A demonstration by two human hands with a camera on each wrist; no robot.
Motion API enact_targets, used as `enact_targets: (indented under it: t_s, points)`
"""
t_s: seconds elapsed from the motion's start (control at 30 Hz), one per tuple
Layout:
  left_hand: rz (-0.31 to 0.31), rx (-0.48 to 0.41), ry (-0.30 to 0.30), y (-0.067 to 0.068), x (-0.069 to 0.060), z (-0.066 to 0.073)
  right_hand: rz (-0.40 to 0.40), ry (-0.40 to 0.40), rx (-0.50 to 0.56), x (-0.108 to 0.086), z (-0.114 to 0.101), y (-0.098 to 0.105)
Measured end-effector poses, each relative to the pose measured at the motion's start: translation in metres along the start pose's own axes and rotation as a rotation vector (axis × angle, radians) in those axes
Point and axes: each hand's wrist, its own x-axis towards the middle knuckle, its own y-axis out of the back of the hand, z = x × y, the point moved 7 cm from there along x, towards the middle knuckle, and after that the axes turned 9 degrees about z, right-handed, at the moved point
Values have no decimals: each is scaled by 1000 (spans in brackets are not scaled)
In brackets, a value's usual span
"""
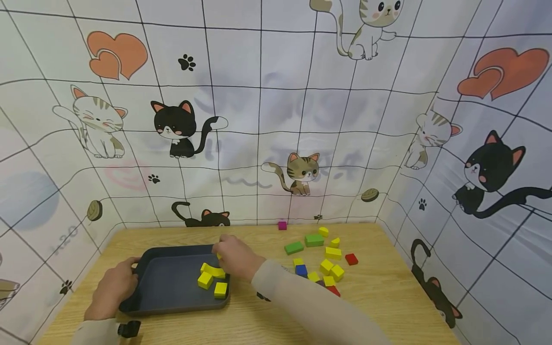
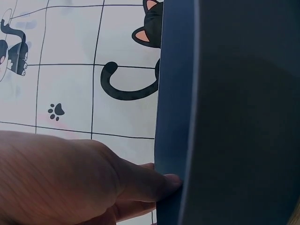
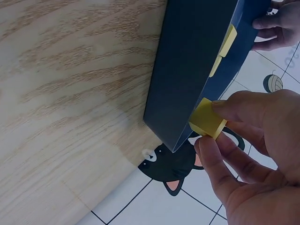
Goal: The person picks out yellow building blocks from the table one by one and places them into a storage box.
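Observation:
A dark rectangular tray (image 1: pixel 172 282) stands at the left of the table, with several yellow blocks (image 1: pixel 205 280) in its right part. My left hand (image 1: pixel 113 289) grips the tray's left wall; the left wrist view shows the thumb over the rim (image 2: pixel 190 117). Over the tray's back right corner, my right hand (image 1: pixel 237 257) pinches a yellow block (image 3: pixel 206 118) between thumb and fingertips, at the rim in the right wrist view.
Right of the tray lie loose blocks: green (image 1: pixel 314 240), yellow (image 1: pixel 326 266), blue (image 1: pixel 301 270) and red (image 1: pixel 351 259). A magenta block (image 1: pixel 282 225) is at the table's back edge. A cat-print curtain (image 1: pixel 258 110) surrounds the wooden table (image 1: pixel 267 326).

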Motion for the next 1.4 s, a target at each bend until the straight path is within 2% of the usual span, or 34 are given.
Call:
enact_targets:
  t_s: [0.27, 0.6, 1.0, 1.23, 1.4]
  points:
    - [-21, -2, 12, -1, 0, 0, -25, -37, -14, 0, 5, -8]
    - [-13, -1, 17, 0, 0, -1, 38, -73, 21, -7, 24, -1]
    - [10, 8, -5, 1, 0, 1, 130, -165, -2, -23, 84, 16]
    - [3, 6, 4, 0, -1, -1, 148, -262, 26, -41, 122, 26]
    - [2, 6, 2, 0, -1, -2, 185, -293, 55, -56, 155, 33]
